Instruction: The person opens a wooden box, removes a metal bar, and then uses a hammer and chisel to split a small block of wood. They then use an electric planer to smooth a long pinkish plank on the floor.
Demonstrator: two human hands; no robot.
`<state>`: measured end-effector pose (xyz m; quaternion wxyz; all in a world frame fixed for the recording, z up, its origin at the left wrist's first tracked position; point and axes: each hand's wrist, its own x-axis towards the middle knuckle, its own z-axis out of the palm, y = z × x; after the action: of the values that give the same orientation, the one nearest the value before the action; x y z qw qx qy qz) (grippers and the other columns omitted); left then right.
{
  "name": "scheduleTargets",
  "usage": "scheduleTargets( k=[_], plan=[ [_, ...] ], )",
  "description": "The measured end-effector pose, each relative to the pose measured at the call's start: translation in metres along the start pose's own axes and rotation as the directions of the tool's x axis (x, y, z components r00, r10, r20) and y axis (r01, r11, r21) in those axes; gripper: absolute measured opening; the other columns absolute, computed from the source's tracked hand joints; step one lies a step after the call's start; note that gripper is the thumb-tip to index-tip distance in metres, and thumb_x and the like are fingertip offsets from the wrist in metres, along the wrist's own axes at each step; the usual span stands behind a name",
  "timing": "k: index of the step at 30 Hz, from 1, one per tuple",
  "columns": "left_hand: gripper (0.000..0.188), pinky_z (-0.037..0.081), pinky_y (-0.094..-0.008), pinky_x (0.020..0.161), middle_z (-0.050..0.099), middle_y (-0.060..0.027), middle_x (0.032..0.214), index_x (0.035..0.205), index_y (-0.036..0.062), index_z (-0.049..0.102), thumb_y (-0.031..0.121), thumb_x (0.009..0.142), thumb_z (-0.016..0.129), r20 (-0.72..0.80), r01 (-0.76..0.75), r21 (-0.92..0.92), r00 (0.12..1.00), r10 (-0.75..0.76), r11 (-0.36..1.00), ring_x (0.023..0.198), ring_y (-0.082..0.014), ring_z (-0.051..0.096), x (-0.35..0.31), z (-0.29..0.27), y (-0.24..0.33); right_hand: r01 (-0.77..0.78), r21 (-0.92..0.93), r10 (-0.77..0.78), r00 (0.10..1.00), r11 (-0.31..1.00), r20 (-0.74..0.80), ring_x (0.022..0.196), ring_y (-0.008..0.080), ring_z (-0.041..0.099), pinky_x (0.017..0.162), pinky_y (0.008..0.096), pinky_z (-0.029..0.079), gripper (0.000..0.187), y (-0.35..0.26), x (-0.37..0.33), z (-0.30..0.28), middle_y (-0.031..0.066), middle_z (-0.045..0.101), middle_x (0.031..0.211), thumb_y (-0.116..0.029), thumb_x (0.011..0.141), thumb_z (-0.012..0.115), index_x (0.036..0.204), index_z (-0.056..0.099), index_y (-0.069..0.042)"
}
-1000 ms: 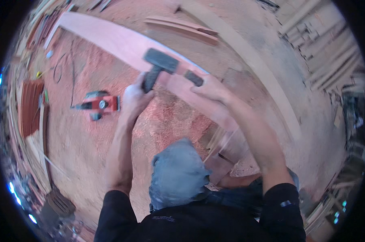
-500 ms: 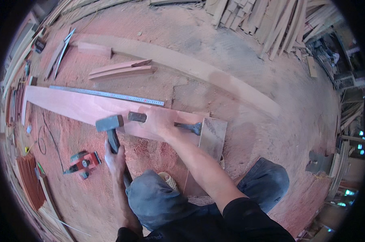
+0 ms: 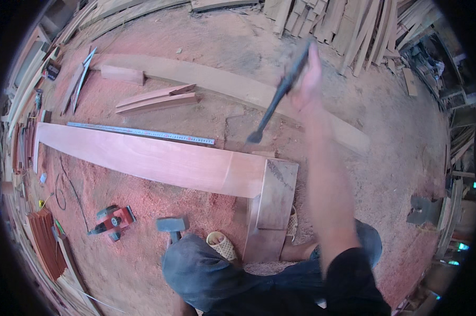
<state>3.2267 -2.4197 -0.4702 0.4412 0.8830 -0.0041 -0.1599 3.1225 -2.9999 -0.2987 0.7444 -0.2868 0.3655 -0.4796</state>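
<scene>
My right hand [image 3: 307, 87] is raised over the floor to the right, closed around a long dark chisel [image 3: 276, 100]. The chisel slants down to the left, slightly blurred, its lower end clear of the boards. Below it lies a long tapered pinkish board [image 3: 159, 160], its right end meeting a shorter wooden block [image 3: 278, 192]. A sledgehammer [image 3: 172, 225] shows its grey head beside my left knee; the knee hides most of its handle. Only a bit of my left forearm appears at the lower edge, and the left hand is hidden.
A metal ruler [image 3: 143, 133] lies along the board's far edge. A red power planer [image 3: 112, 222] with a cord sits on the left. Beyond are wood offcuts [image 3: 156, 99], a long curved plank [image 3: 222, 81] and stacked timber [image 3: 348, 26]. Reddish shavings cover the floor.
My right hand has lifted the chisel from the board, up and to the right. The sledgehammer has dropped toward my left knee, and my left hand has gone out of sight.
</scene>
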Motion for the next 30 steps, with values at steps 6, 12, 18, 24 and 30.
scheduleTargets(
  k=[6,12,18,24,30],
  plan=[
    [0.038,0.048,-0.0297,0.057,0.061,-0.0025,0.078,0.120,0.0021,0.060,0.003,0.084,0.071,0.136,0.040,0.002,0.990,-0.040,0.999,0.062,-0.0124,0.058,0.018,-0.029,0.067,0.057,-0.489,0.007,0.992,0.870,0.127,0.058,0.0152,0.054,0.054,0.0311,0.045,0.059,-0.024,0.041,-0.028,0.0016,0.056,0.077,-0.068,0.104,0.050,0.102,0.060,-0.010],
    [0.028,0.049,-0.0301,0.057,0.062,-0.0030,0.076,0.110,0.0035,0.060,0.002,0.084,0.070,0.356,0.102,0.011,0.929,-0.099,0.995,0.062,-0.0124,0.060,0.053,-0.009,0.154,-0.200,-0.311,0.229,0.971,0.929,0.060,0.048,0.0140,0.053,0.044,0.0310,0.043,0.062,0.038,0.023,-0.070,0.0020,0.055,0.072,-0.073,0.102,0.051,0.096,0.057,-0.011],
    [0.027,0.054,-0.0311,0.062,0.066,-0.0054,0.078,0.108,0.0012,0.061,0.003,0.083,0.071,0.300,-0.066,-0.021,0.951,0.069,0.998,0.068,-0.0146,0.065,0.050,0.032,0.198,-0.151,-0.278,0.186,0.977,0.949,0.106,0.049,0.0127,0.054,0.043,0.0296,0.043,0.064,0.056,0.040,-0.067,0.0010,0.054,0.072,-0.074,0.101,0.051,0.100,0.056,-0.010],
    [0.019,0.055,-0.0303,0.068,0.072,-0.0061,0.086,0.103,0.0012,0.068,0.002,0.086,0.073,0.435,-0.336,0.064,0.857,0.277,0.940,0.075,-0.0128,0.067,0.085,0.050,0.247,-0.185,-0.373,0.244,0.962,0.909,0.119,0.050,0.0112,0.053,0.043,0.0286,0.042,0.063,0.074,0.041,-0.058,0.0000,0.050,0.073,-0.071,0.101,0.055,0.101,0.055,-0.009],
    [0.022,0.055,-0.0306,0.067,0.069,-0.0047,0.086,0.105,0.0023,0.066,0.003,0.084,0.074,0.475,-0.666,0.076,0.679,0.560,0.742,0.075,-0.0121,0.065,0.109,0.091,0.340,-0.145,-0.422,0.213,0.970,0.895,0.118,0.048,0.0097,0.050,0.041,0.0273,0.040,0.055,0.096,0.043,-0.057,-0.0026,0.047,0.072,-0.061,0.100,0.065,0.101,0.054,-0.008]
  ],
)
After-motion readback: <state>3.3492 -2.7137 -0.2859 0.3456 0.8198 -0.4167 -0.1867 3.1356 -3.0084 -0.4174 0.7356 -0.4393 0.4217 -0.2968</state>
